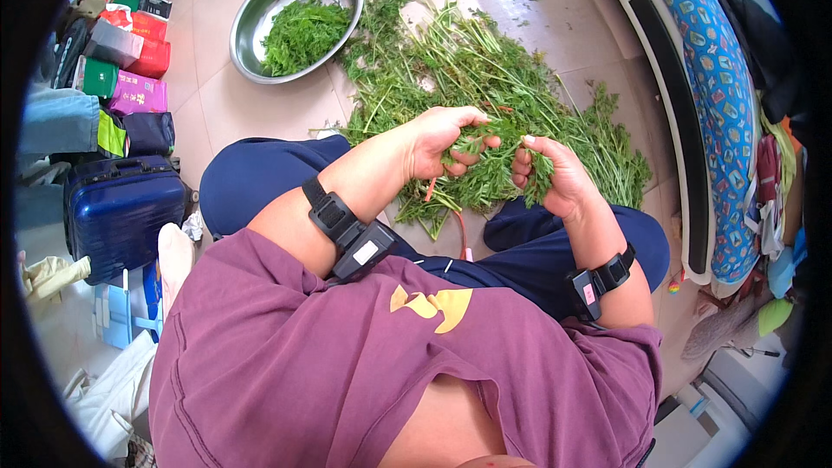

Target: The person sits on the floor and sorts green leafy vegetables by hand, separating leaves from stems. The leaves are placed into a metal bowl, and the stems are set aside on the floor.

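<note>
My left hand [452, 143] is closed around a few green leafy sprigs [469, 143], its thumb and forefinger pointing right. Close beside it, my right hand [546, 172] pinches a leafy herb sprig [539, 175] between thumb and fingers, with leaves hanging below. Both hands hover over a broad heap of feathery-leaved stalks [455, 71] spread across the tiled floor. Beyond my left knee, a round stainless steel basin [244, 45] holds a mound of picked leaves [305, 36]. Whether the sprigs in the two hands are joined, I cannot tell.
My bent legs in navy trousers [260, 175] flank the heap. At left stand a blue suitcase [127, 214] and several bags and boxes [140, 91]. A bed edge with a blue patterned cover [721, 110] runs along the right. A red cord [463, 234] lies between my legs.
</note>
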Demonstrator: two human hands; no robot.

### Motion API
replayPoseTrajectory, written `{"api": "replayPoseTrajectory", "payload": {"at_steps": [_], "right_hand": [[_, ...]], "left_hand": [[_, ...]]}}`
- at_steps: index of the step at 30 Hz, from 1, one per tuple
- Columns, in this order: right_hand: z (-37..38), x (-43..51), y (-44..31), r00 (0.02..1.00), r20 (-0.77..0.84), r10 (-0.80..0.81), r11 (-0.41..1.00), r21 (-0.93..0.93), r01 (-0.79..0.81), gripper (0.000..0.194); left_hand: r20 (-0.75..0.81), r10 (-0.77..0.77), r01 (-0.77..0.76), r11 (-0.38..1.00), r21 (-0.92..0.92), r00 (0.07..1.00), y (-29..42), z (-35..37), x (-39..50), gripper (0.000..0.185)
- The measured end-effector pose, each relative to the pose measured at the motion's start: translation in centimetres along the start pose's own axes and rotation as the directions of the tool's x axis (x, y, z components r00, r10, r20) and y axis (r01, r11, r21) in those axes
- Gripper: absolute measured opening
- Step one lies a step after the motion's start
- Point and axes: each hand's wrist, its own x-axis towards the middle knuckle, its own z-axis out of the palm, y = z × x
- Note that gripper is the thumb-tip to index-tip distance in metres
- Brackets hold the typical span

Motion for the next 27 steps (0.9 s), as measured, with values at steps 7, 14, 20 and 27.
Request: {"api": "replayPoseTrajectory", "payload": {"at_steps": [7,14,20,27], "right_hand": [[-0.3,0.2,0.2,0.996,0.081,0.022,0.999,0.035,-0.025,0.021],[-0.7,0.4,0.9,0.991,0.086,0.104,0.993,-0.063,-0.098,0.021],[-1.0,0.7,1.4,0.976,0.157,0.152,0.987,-0.078,-0.141,0.018],[-0.8,0.2,1.5,0.983,0.113,0.142,0.989,-0.054,-0.137,0.011]], "left_hand": [[0.049,-0.019,0.015,0.997,0.079,0.999,-0.2,0.2,0.2,0.030],[0.099,-0.034,0.014,0.980,0.198,0.995,-0.9,0.2,1.1,0.029],[0.100,0.032,-0.068,0.924,0.377,0.994,-1.4,0.3,1.3,0.013],[0.109,0.061,-0.099,0.916,0.389,0.992,-1.8,0.6,1.1,0.008]]}}
